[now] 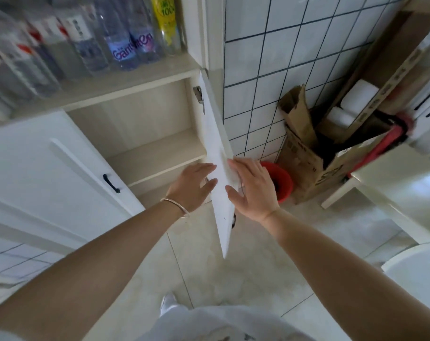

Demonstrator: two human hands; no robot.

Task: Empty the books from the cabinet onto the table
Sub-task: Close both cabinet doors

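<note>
The white cabinet (140,114) has its right door (217,153) swung out towards me, seen edge-on. The shelf (157,156) inside shows bare wood; I see no books on it or anywhere else. My left hand (193,185), with a bracelet on the wrist, reaches to the door's inner face with its fingers stretched out. My right hand (254,190) lies flat against the door's outer face, fingers spread, gripping nothing. The pale table (393,183) stands to the right.
The left cabinet door (49,163) is closed, with a black handle (111,183). Several bottles (125,38) stand on the top ledge. A red bucket (280,180) and an open cardboard box (307,158) sit on the floor by the tiled wall. A white rounded object (420,274) is at lower right.
</note>
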